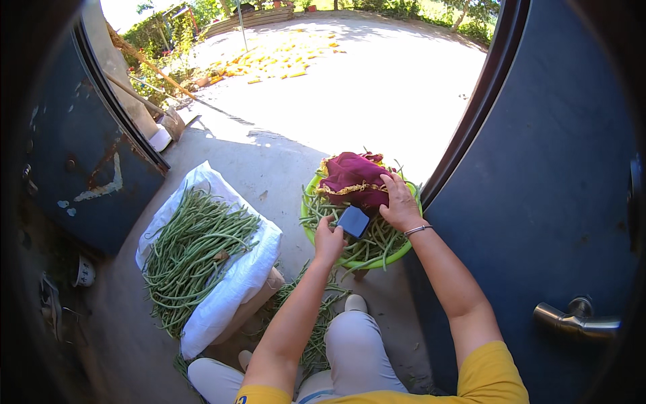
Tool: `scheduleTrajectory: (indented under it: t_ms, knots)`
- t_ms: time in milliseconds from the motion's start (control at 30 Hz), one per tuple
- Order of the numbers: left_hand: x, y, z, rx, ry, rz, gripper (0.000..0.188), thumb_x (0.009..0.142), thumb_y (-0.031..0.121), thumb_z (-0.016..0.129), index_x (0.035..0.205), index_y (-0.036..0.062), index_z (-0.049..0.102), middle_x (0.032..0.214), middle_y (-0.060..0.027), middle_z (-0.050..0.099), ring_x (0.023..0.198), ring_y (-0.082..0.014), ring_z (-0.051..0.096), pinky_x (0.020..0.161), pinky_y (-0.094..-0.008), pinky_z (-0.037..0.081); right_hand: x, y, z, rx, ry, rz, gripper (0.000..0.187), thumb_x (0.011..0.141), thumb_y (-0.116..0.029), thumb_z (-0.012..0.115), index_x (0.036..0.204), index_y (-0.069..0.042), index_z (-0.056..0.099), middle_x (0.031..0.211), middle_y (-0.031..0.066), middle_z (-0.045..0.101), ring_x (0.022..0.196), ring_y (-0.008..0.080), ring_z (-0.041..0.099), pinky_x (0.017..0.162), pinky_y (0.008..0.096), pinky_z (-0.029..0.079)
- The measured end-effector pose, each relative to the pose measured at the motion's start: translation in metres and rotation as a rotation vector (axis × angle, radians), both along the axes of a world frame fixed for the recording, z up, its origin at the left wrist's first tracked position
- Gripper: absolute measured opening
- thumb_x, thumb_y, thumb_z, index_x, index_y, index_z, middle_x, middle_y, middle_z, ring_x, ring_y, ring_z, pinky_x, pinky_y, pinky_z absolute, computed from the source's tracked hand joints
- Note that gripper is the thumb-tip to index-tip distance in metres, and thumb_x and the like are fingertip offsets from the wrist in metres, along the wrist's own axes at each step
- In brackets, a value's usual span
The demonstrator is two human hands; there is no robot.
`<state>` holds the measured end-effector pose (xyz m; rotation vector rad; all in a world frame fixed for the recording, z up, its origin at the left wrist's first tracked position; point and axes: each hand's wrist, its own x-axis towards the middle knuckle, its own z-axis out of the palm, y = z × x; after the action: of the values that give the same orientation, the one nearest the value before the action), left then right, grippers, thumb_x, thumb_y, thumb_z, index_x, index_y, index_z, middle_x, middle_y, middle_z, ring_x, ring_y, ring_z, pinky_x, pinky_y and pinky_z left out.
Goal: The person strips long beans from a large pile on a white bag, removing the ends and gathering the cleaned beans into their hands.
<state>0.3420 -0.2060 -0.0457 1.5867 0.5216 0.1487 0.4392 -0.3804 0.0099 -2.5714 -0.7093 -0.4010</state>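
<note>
My left hand (330, 241) is closed on the near left corner of a small dark blue box-shaped object (353, 222); its exact kind I cannot make out. It is held over a bright green round basin (406, 253) full of green beans (377, 246). On the beans at the far side lies a bunched maroon cloth (353, 176) with yellow fringed trim. My right hand (402, 204) grips the cloth's right edge, its fingers over the fabric and the thumb below. Part of the basin is hidden under the cloth and my hands.
Long green beans (195, 249) heap on a white sack (259, 252) to the left. Loose beans (313, 337) lie on the floor between my legs. Dark metal doors (538, 168) flank the doorway. A shovel (172, 123) leans at the left; corn cobs (282, 64) lie outside.
</note>
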Motion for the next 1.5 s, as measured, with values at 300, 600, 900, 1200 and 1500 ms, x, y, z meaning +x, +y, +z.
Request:
scheduleTrajectory:
  t_ms: [300, 600, 900, 1200, 1500]
  knots:
    - [0.016, -0.016, -0.012, 0.164, 0.081, -0.038, 0.044, 0.067, 0.022, 0.074, 0.093, -0.0027, 0.048, 0.072, -0.0129, 0.059, 0.052, -0.0203, 0.058, 0.05, -0.0326, 0.047, 0.005, -0.009, 0.002, 0.334, 0.206, 0.104, 0.027, 0.077, -0.007, 0.056, 0.104, -0.005, 0.061, 0.099, 0.0148, 0.063, 0.092, 0.0274, 0.061, 0.082, 0.033, 0.047]
    - [0.019, -0.023, -0.024, 0.217, 0.02, 0.005, 0.045, 0.067, 0.014, 0.075, 0.095, -0.0033, 0.044, 0.08, -0.0123, 0.057, 0.053, -0.0166, 0.056, 0.041, -0.0282, 0.046, 0.002, -0.017, -0.006, 0.301, 0.205, 0.228, 0.027, 0.076, -0.009, 0.055, 0.103, -0.009, 0.06, 0.102, 0.0117, 0.06, 0.094, 0.0289, 0.058, 0.084, 0.035, 0.046]
    - [0.022, -0.02, -0.026, 0.174, 0.096, -0.007, 0.043, 0.067, 0.012, 0.075, 0.092, 0.0005, 0.042, 0.073, -0.009, 0.055, 0.048, -0.0138, 0.051, 0.04, -0.0272, 0.041, -0.007, -0.011, -0.001, 0.26, 0.051, 0.281, 0.025, 0.076, -0.007, 0.056, 0.1, -0.01, 0.061, 0.096, 0.0079, 0.06, 0.092, 0.026, 0.058, 0.081, 0.0338, 0.047]
    - [0.019, -0.02, -0.014, 0.043, 0.119, -0.042, 0.049, 0.067, 0.011, 0.074, 0.101, -0.0017, 0.041, 0.076, -0.0095, 0.056, 0.048, -0.0134, 0.051, 0.041, -0.0262, 0.043, -0.013, -0.004, 0.005, 0.161, -0.015, 0.372, 0.026, 0.073, -0.004, 0.057, 0.098, -0.009, 0.062, 0.1, 0.0093, 0.06, 0.093, 0.0273, 0.058, 0.082, 0.0345, 0.047]
    - [0.017, -0.014, -0.015, -0.091, 0.143, -0.117, 0.055, 0.068, 0.007, 0.071, 0.11, -0.002, 0.038, 0.073, -0.008, 0.055, 0.047, -0.0118, 0.05, 0.039, -0.0244, 0.039, -0.005, 0.008, 0.026, 0.128, -0.185, 0.435, 0.027, 0.07, -0.002, 0.056, 0.096, -0.01, 0.06, 0.1, 0.0082, 0.058, 0.091, 0.0258, 0.057, 0.079, 0.0357, 0.047]
